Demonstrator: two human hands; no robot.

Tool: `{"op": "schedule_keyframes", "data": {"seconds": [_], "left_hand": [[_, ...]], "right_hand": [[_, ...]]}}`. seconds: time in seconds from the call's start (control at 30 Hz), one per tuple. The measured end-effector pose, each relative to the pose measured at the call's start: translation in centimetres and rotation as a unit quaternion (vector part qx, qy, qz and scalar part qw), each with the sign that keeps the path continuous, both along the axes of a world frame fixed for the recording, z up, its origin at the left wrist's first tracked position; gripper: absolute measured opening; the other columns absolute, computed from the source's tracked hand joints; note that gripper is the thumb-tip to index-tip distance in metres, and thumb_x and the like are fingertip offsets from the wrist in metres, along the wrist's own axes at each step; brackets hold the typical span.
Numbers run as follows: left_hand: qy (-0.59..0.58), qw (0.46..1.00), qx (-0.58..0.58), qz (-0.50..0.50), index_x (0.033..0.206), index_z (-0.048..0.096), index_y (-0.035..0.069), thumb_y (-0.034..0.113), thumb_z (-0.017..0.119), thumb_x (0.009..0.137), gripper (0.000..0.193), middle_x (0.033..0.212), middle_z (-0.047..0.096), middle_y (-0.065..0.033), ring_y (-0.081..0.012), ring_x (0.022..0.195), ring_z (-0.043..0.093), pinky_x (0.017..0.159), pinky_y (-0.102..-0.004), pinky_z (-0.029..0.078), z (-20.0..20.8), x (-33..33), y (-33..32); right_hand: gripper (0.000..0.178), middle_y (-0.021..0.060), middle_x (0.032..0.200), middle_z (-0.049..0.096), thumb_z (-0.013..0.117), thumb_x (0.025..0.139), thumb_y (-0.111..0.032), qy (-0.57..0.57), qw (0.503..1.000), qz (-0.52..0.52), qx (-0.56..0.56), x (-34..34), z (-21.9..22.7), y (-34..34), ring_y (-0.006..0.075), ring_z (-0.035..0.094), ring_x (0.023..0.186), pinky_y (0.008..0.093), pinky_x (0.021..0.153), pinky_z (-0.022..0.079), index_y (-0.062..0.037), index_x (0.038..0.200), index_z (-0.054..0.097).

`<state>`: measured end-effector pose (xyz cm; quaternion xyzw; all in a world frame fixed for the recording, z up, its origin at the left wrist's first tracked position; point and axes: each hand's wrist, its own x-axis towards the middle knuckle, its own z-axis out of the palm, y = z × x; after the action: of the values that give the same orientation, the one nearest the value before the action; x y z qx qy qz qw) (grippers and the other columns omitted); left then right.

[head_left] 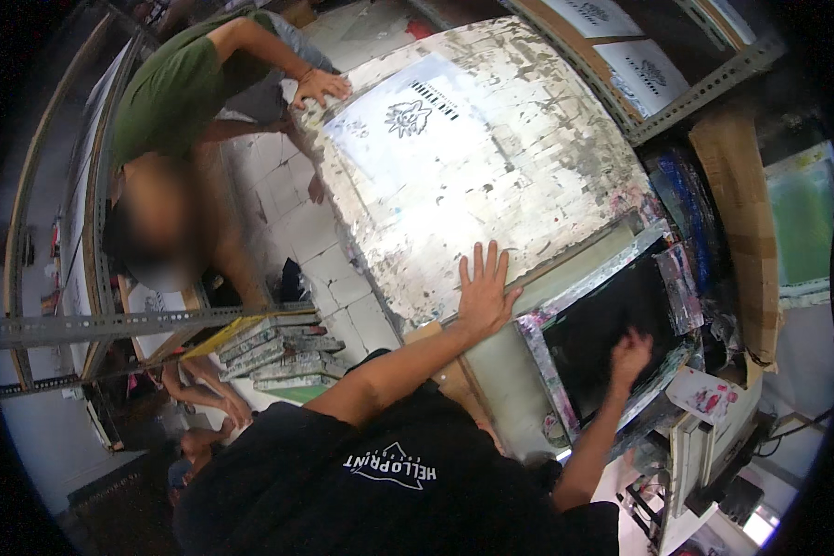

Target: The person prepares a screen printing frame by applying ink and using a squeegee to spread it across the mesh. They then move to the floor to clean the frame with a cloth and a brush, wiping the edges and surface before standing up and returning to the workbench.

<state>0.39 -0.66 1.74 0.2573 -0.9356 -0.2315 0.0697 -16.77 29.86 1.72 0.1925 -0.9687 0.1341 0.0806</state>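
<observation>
Left hand (484,296) spread, empty, at tabletop (547,185) edge; right hand (631,356) half-curled, grip unclear; careless knock could shift frame (549,375).

We count one left hand (484,295), one right hand (631,359); one worn tabletop (547,120) with one printed sheet (389,144); two further sheets (638,82) on the far right shelf (713,88); one black framed screen (588,338), near right; one green panel (799,224), right; one green-shirted co-worker (169,97), far left.
</observation>
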Motion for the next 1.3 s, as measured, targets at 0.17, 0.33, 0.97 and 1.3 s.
{"op": "schedule_keyframes", "data": {"seconds": [0.17, 0.33, 0.97, 1.3], "left_hand": [[0.018, 1.0, 0.005, -0.005, 0.141, 0.029, -0.001, 0.044, 0.045, 0.091, 0.069, 0.15, 0.017, -0.0235, -0.0425, 0.14, 0.008, 0.11, -0.0588, 0.007, 0.0, 0.0, 0.1], [0.037, 0.999, 0.011, 0.009, 0.14, 0.03, -0.001, 0.045, 0.048, 0.089, 0.071, 0.15, 0.017, -0.0229, -0.042, 0.14, 0.009, 0.11, -0.0578, 0.008, -0.3, 0.8, -0.2], [0.185, 0.969, 0.1, -0.131, 0.133, 0.044, -0.001, 0.044, 0.061, 0.081, 0.071, 0.145, 0.032, -0.02, -0.0341, 0.14, 0.017, 0.115, -0.0466, 0.009, -2.4, 12.3, 3.8], [0.148, 0.979, 0.064, -0.124, 0.128, 0.048, -0.003, 0.044, 0.058, 0.083, 0.066, 0.142, 0.036, -0.02, -0.036, 0.137, 0.022, 0.114, -0.0485, 0.012, -1.0, 10.8, 3.8]], "right_hand": [[0.032, 0.024, 0.099, 0.06, 0.059, 0.074, -0.011, 0.03, 0.997, -0.072, 0.016, -1.0, -1.5, 5.9, 0.041, 0.059, 0.084, 0.0447, 0.078, 0.048, 0.0042, 0.1, 0.067], [0.025, 0.0272, 0.09, 0.059, 0.061, 0.075, -0.012, -0.071, 0.982, 0.137, -0.111, 7.4, 0.6, -3.3, 0.0438, 0.057, 0.083, 0.0473, 0.077, 0.045, -0.0002, 0.095, 0.069], [0.035, 0.0225, 0.095, 0.066, 0.061, 0.07, -0.013, -0.056, 0.997, 0.031, 0.053, 3.9, 1.9, 5.0, 0.0377, 0.063, 0.09, 0.0389, 0.083, 0.048, 0.0028, 0.1, 0.068], [0.025, 0.0232, 0.09, 0.064, 0.065, 0.069, -0.01, -0.064, 0.992, 0.109, -0.029, 8.5, 2.4, 1.2, 0.0368, 0.063, 0.084, 0.0375, 0.078, 0.05, -0.0034, 0.093, 0.071]]}}
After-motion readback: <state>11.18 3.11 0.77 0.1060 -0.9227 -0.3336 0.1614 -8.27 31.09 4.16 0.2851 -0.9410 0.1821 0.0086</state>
